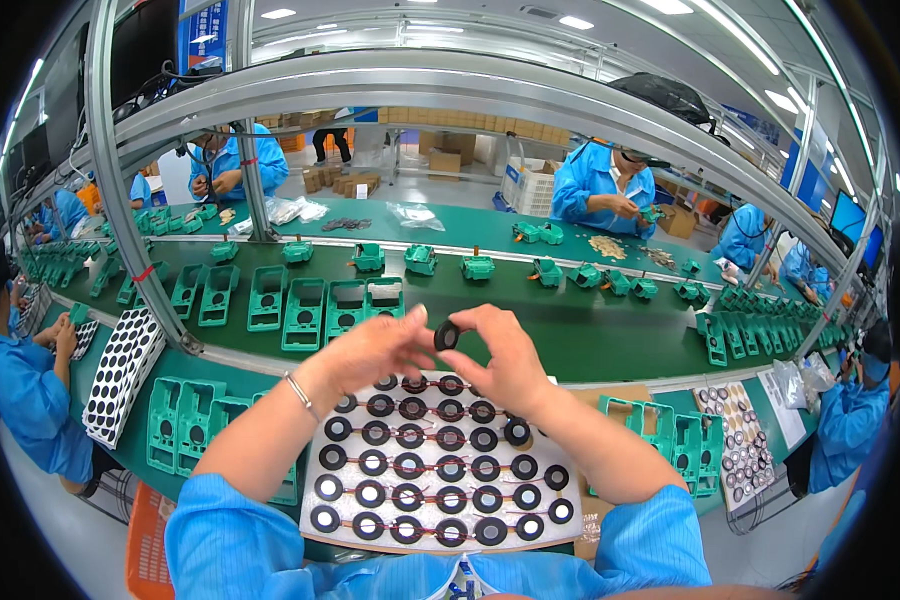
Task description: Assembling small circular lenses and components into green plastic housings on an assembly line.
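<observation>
My right hand [502, 352] pinches a small round black speaker [446, 336] between thumb and forefinger, tilted nearly edge-on. Beside it, my left hand [385, 345] has its thumb and fingers apart, the fingertips close to the speaker; whether they touch it I cannot tell. Both hands are raised over the far edge of a white foam tray [315, 490]. Rows of similar round speakers [450, 468] lie in that tray, black-rimmed with grey or white centres and thin reddish wires between them. My forearms hide parts of the tray's sides.
Green plastic housings [305, 312] line the green conveyor [450, 345] ahead, and more [175, 425] stand on both sides of me. A stacked white tray [122, 378] lies left, an orange crate [150, 545] below it. A metal frame [450, 85] spans overhead. Co-workers in blue sit around the line.
</observation>
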Available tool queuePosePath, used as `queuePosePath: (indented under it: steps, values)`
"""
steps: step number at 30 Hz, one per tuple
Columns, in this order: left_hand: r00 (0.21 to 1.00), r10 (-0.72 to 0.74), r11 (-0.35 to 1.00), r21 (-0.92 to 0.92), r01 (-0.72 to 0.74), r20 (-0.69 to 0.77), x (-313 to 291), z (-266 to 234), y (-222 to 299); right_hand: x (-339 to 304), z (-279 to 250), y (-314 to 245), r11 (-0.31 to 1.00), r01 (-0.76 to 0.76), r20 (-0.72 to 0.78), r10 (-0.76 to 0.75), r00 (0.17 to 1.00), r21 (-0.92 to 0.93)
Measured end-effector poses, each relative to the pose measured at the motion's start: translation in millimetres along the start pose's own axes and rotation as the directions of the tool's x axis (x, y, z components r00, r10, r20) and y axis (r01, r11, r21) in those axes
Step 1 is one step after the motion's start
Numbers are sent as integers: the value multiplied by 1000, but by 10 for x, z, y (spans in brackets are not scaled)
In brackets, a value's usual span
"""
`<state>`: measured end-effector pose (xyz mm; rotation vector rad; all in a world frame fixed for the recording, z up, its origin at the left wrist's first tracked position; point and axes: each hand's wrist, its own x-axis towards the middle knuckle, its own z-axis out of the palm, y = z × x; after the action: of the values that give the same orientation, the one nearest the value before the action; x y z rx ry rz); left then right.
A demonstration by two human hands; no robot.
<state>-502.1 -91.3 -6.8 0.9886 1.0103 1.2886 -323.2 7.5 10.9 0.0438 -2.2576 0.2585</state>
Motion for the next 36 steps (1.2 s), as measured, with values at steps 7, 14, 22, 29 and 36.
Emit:
queuePosePath:
  steps: [7,14,22,29,36]
  values:
    - [866,116,726,637,260,-486,706,-1416,-466,-4,39,315,949,-312,78,309,948,41]
    - [881,39,106,878,466,-472,1239,-1596,-735,-104,138,433,979,-192,78,197,977,-64]
    - [860,141,50,871,488,-490,1357,-1579,-779,-160,88,433,962,-269,106,273,956,-57]
    - [898,274,53,937,345,-345,1329,-1489,-830,-244,10,512,946,-319,62,322,945,-52]
    - [931,324,-328,902,279,-170,1270,-1528,-840,-265,-76,473,957,-283,19,285,958,-67]
